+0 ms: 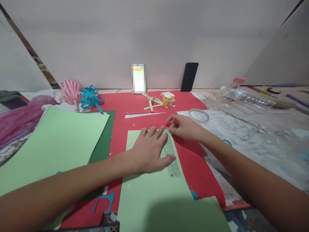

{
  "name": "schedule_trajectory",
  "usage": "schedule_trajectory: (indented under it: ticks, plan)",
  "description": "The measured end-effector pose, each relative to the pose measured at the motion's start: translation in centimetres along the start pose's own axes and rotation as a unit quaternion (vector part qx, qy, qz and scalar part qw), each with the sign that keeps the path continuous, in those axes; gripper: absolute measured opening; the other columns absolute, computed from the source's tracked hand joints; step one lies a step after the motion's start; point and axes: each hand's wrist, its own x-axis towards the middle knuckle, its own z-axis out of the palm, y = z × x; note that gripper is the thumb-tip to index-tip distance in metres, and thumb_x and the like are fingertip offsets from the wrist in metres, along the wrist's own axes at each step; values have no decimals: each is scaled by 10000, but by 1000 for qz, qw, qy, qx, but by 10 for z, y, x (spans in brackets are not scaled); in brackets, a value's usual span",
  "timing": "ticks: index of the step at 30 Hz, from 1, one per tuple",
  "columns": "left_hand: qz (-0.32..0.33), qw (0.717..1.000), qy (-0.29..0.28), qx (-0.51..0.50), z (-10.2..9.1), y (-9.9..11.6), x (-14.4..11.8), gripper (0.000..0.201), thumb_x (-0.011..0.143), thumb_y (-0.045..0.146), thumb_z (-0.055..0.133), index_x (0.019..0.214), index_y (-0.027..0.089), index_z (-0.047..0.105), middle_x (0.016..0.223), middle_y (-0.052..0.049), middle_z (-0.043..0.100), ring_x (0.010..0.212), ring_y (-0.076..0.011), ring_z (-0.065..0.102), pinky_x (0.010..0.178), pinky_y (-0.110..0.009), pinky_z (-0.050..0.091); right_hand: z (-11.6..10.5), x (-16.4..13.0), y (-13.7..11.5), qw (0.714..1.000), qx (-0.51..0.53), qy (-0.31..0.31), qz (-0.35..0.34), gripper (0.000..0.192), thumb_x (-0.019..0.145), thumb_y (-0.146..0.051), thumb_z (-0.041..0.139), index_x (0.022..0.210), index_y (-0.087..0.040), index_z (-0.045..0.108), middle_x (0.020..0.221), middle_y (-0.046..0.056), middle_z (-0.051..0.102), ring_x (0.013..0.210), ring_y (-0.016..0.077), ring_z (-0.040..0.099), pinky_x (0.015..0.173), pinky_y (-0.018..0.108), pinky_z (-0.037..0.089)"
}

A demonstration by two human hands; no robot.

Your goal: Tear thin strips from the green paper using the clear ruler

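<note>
My left hand (151,149) lies flat, fingers spread, on a light green paper sheet (154,193) and presses down a clear plastic ruler (171,156) along the sheet's right edge. My right hand (184,127) is at the ruler's far end, fingertips pinched close to it; whether it holds something small there is too small to tell. The sheet rests on a red paper mat (145,104).
Large light green sheet (53,145) over dark green paper at left. Pink and blue cut-paper shapes (80,95) at back left. Yellow tape dispenser (168,99), green strips, clear tape ring (199,115), plastic bottle (251,98), black phone (189,76) against the wall.
</note>
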Motion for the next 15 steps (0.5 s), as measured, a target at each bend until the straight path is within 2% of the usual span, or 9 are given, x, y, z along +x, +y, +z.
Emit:
schedule_trajectory:
  ticks: [4, 9, 15]
  plan:
    - [1, 1000, 2, -4, -1, 1, 0, 585, 887, 658, 364, 1175, 175, 526, 1481, -145, 399, 1233, -379, 389, 971, -536, 309, 3, 0, 0, 1000, 4, 11, -13, 211, 720, -148, 577, 923, -201, 592, 709, -10, 665, 671, 160, 612, 616, 246, 422]
    - [-1, 1000, -2, -12, -2, 1, 0, 568, 884, 655, 372, 1159, 186, 536, 1492, -133, 389, 1229, -378, 389, 971, -543, 308, -1, -1, -3, 999, 42, -20, 0, 224, 726, -156, 584, 947, -194, 579, 719, -6, 676, 679, 162, 622, 606, 246, 424]
    - [0, 1000, 2, -6, 0, 1, 0, 607, 887, 659, 364, 1234, 181, 505, 1498, -139, 380, 1261, -384, 373, 991, -542, 294, -8, -6, -8, 997, 26, -59, 33, 309, 704, -197, 621, 1009, -201, 567, 708, -19, 680, 616, 151, 588, 540, 239, 397]
